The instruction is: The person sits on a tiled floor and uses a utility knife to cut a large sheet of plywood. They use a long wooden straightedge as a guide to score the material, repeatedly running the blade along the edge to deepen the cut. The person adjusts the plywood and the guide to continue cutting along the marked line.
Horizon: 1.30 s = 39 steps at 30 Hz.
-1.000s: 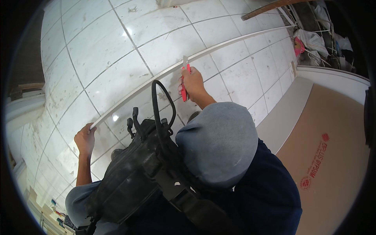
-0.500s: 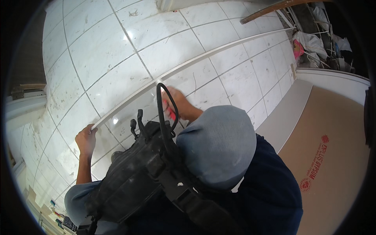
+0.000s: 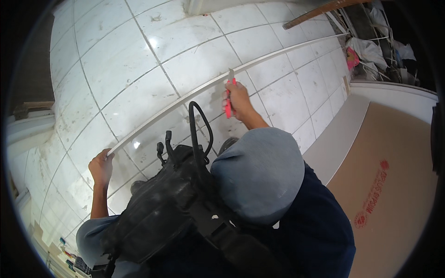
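Note:
A long, thin white strip (image 3: 181, 101) runs diagonally over the tiled floor, from the lower left toward the far right. Its near left end is pinched in the fingers of my left hand (image 3: 100, 167). My right hand (image 3: 239, 99) is closed round a red utility knife (image 3: 229, 107), whose grey blade is out and points away from me. The blade tip lies at or just over the strip; whether it touches I cannot tell.
A brown board (image 3: 389, 171) with red print leans at the right beside a grey-white panel (image 3: 345, 134). At the far right are a wooden bar (image 3: 315, 14) and a heap of white bags (image 3: 368, 53). A black bag (image 3: 157, 199) hangs before me. Small items lie at lower left.
My right hand has moved with the utility knife away from me and to the right along the strip. My left hand keeps its hold on the strip's end.

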Motion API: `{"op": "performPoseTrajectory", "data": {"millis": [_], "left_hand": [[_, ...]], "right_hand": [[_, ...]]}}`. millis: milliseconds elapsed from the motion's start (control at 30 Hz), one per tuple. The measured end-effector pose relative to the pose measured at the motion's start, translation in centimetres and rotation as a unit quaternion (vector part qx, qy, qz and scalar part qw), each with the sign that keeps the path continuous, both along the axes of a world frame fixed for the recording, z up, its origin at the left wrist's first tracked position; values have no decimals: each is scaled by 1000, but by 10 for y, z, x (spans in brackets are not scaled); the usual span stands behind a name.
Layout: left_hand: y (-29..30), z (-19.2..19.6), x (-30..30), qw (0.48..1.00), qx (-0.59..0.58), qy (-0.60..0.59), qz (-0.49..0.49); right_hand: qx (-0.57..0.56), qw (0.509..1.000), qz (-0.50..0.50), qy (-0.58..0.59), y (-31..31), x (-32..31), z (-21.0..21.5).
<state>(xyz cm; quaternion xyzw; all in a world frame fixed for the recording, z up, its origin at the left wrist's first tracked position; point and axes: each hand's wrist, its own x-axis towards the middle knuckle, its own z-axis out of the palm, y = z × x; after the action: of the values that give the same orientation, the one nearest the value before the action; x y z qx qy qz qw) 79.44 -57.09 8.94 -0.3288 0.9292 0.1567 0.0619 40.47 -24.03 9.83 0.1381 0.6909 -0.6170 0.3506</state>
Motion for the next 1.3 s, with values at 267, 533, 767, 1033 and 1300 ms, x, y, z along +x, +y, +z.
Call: {"op": "performPoseTrajectory", "data": {"millis": [267, 533, 767, 1033, 1300], "left_hand": [[2, -4, 0, 1000, -9, 12, -5], [5, -1, -3, 999, 13, -27, 11], [3, -3, 5, 1000, -9, -9, -3], [3, -5, -1, 1000, -9, 2, -24], [6, 5, 3, 999, 36, -8, 27]], "right_hand": [[-12, 999, 26, 16, -3, 11, -15], [35, 989, 144, 14, -27, 56, 0], [385, 758, 392, 352, -4, -76, 20], [222, 900, 340, 158, -17, -81, -7], [64, 987, 127, 76, -44, -46, 38]]}}
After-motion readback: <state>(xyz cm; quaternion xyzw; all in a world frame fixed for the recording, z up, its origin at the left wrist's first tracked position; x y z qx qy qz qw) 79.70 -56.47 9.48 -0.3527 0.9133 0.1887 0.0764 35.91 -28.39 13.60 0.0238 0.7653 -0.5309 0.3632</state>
